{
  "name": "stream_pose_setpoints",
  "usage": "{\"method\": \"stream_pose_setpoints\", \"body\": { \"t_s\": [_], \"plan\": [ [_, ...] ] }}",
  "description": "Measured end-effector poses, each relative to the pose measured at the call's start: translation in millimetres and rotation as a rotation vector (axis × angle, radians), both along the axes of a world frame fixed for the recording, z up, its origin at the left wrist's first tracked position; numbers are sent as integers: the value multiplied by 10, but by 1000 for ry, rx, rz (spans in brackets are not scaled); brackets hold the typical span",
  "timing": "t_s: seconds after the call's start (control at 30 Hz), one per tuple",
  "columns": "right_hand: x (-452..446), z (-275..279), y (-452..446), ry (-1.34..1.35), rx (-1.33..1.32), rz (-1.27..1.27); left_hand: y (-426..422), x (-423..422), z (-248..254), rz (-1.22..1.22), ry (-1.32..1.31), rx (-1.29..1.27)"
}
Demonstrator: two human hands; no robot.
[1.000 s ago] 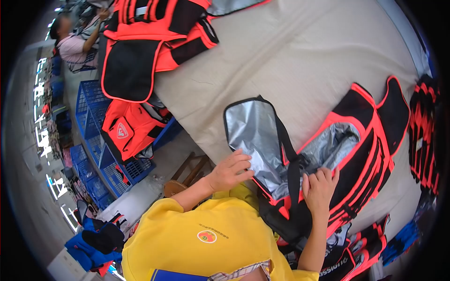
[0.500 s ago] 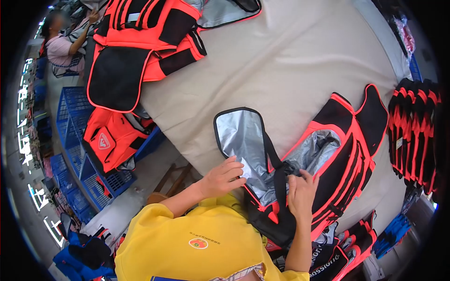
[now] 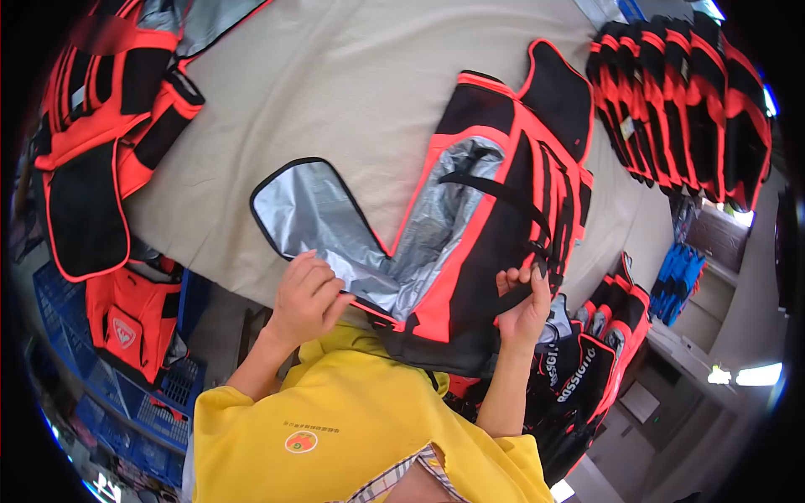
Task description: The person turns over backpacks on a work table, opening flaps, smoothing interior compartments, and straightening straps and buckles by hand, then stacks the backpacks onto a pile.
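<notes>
On beige cloth tbl (image 3: 226, 201), open bag (image 3: 453, 226) nr racks

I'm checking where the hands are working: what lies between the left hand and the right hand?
The near end of the open bag: silver lining by the left hand, then orange edging, then black fabric towards the right hand. The head view shows this.

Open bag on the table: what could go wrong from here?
The black strap crosses the bag's opening, so it could get trapped if the flap closes.

The flap's silver lining is already wrinkled by the left hand; pressing might crease it more.

The right hand might tug the bag askew.
</notes>
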State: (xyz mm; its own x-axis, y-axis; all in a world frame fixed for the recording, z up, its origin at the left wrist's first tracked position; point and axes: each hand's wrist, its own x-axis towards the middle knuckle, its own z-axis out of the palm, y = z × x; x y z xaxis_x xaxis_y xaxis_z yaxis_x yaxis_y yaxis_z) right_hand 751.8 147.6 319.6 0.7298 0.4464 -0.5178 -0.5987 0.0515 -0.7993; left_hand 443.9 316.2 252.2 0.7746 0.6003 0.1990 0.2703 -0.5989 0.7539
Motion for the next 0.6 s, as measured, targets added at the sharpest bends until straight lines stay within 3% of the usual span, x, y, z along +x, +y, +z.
{"method": "stream_pose_setpoints", "body": {
  "t_s": [0.13, 0.3, 0.37, 0.5, 0.57, 0.6],
  "plan": [
    [66, 27, -268, -64, -82, -46, 285, 566, 145, 59, 102, 66],
    [49, 31, -434, -85, -88, -88, 709, 1381, -63, 10, 169, 191],
    [53, 45, -483, -113, -118, -99, 836, 1681, -230, -72, 331, 77],
    [240, 156, -604, -131, -337, -163, 912, 2108, -530, -9, 243, -115],
    [399, 239, -597, -590, -1621, 685, 902, 2270, -587, 113, 153, -397],
    [310, 444, -286, -737, -1783, 731, 876, 2328, -695, 106, 158, -399]
  ]
}}
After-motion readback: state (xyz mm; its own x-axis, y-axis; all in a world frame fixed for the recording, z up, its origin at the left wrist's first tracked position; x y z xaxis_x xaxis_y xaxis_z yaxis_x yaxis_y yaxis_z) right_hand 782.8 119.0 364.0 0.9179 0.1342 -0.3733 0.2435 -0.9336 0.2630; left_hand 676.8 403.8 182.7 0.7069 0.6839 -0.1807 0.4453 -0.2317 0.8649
